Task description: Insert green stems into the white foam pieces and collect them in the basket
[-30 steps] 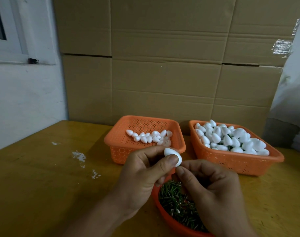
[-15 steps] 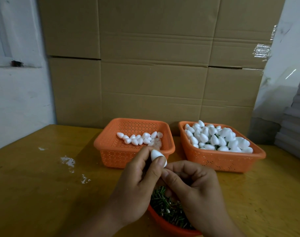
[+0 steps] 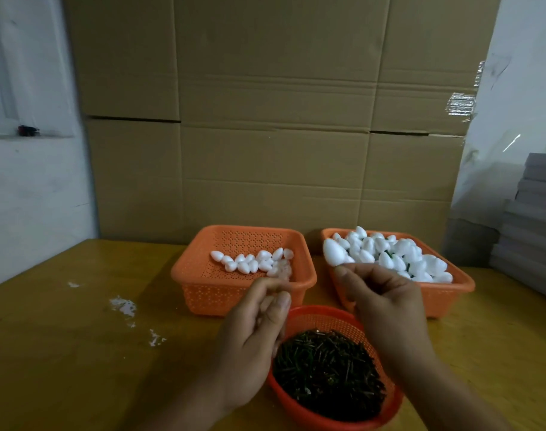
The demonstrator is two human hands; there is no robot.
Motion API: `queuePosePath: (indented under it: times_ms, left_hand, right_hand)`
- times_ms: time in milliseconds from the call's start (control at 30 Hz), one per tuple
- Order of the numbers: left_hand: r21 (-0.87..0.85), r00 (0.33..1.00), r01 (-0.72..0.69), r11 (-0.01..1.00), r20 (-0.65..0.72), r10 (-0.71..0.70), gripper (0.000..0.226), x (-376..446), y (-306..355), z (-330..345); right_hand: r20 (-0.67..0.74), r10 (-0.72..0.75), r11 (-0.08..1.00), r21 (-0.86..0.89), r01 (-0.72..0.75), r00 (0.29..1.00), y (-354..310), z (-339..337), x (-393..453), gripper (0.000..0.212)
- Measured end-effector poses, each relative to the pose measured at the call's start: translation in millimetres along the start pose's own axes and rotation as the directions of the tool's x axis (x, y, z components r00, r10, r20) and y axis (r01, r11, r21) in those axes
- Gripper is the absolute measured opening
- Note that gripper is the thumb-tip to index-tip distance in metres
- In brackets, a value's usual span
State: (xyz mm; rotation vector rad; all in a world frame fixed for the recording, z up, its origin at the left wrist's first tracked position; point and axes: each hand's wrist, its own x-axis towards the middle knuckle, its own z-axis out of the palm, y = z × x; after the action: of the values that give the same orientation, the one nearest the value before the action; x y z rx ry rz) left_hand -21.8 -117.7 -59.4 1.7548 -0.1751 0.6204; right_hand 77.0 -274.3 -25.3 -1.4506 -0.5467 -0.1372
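1. Over the near edge of the right basket [image 3: 464, 286], the right hand [image 3: 386, 303] pinches a white foam piece [image 3: 333, 251] at its lower end between thumb and fingertips, the fat end pointing up. Half a second ago that same piece sat in the left hand, above the bowl, with both hands pressed together around it.
2. Nearer and to the left, the left hand [image 3: 253, 331] hangs over the rim of the round red bowl [image 3: 390, 399]. Its fingers are loosely curled with the thumb lying along them; it looks empty, though motion blur at the fingertips keeps me from being sure.
3. Green stems [image 3: 327, 368] fill the bowl in a dark heap, close under both hands.
4. No stem can be seen on the held piece, as the fingers cover its lower end. Since it has passed across to the right hand and been carried toward the fuller basket, I judge the stem is already in and only the drop remains.
5. Green bits show among the heaped pieces [image 3: 399, 259] in the right basket, which fits it being the collecting one.
6. Plain white pieces [image 3: 253, 262] lie in a row in the left basket [image 3: 184, 272], so I judge the left hand is free to fetch one.
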Motion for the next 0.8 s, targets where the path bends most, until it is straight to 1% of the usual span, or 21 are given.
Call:
queuePosePath:
  times_ms: [33, 100, 133, 200, 233, 267, 367, 433, 533, 633, 700, 733, 800]
  left_hand:
    - [0.027, 1.0, -0.005, 1.0, 0.004, 0.005, 0.026, 0, -1, 1]
    - [0.092, 1.0, -0.025, 0.995, 0.016, 0.024, 0.028, -2, -2, 2]
    - [0.118, 0.999, -0.034, 0.992, 0.022, 0.032, 0.028, -2, -3, 2]
    - [0.169, 0.999, -0.043, 0.985, 0.035, 0.037, 0.027, -3, -3, 3]
    - [0.206, 0.998, -0.053, 0.977, 0.037, 0.047, 0.03, -4, -4, 4]
    - [0.244, 0.997, -0.069, 0.967, 0.04, 0.061, 0.035, -4, -4, 4]
    - [0.301, 0.996, -0.085, 0.95, 0.042, 0.076, 0.045, -4, -4, 5]
    - [0.31, 0.996, -0.088, 0.947, 0.039, 0.08, 0.046, -4, -6, 6]
    - [0.332, 0.993, -0.113, 0.936, 0.052, 0.102, 0.045, -5, -8, 8]
    - [0.361, 0.989, -0.147, 0.921, 0.072, 0.13, 0.041, -6, -9, 9]
    - [0.37, 0.987, -0.16, 0.915, 0.074, 0.143, 0.039, -6, -9, 8]
    - [0.372, 0.986, -0.168, 0.913, 0.073, 0.152, 0.039, -6, -9, 8]
    - [0.38, 0.981, -0.194, 0.904, 0.071, 0.181, 0.039, -6, -9, 7]
  right_hand:
    - [-0.06, -0.009, 0.999, -0.05, 0.005, 0.998, 2, -6, 12, 0.012]
    - [-0.156, -0.044, 0.978, -0.206, 0.011, 0.987, 7, -21, 41, 0.016]
    - [-0.195, -0.057, 0.959, -0.283, -0.001, 0.979, 10, -30, 57, 0.017]
    - [-0.276, -0.046, 0.922, -0.382, -0.066, 0.96, 17, -48, 88, 0.013]
    - [-0.308, -0.028, 0.894, -0.433, -0.113, 0.951, 20, -57, 102, 0.011]
    - [-0.327, -0.008, 0.853, -0.495, -0.164, 0.945, 24, -64, 114, 0.014]
    - [-0.347, 0.063, 0.708, -0.645, -0.287, 0.936, 34, -76, 142, 0.028]
    - [-0.365, 0.093, 0.634, -0.696, -0.338, 0.926, 38, -76, 153, 0.032]
    - [-0.391, 0.096, 0.527, -0.76, -0.38, 0.915, 41, -69, 161, 0.031]
    - [-0.437, 0.125, 0.453, -0.774, -0.443, 0.891, 43, -62, 162, 0.038]
    - [-0.469, 0.136, 0.425, -0.768, -0.479, 0.873, 44, -61, 163, 0.031]
    - [-0.473, 0.135, 0.421, -0.768, -0.483, 0.87, 45, -62, 164, 0.026]
    - [-0.468, 0.124, 0.431, -0.769, -0.472, 0.875, 46, -64, 164, 0.022]
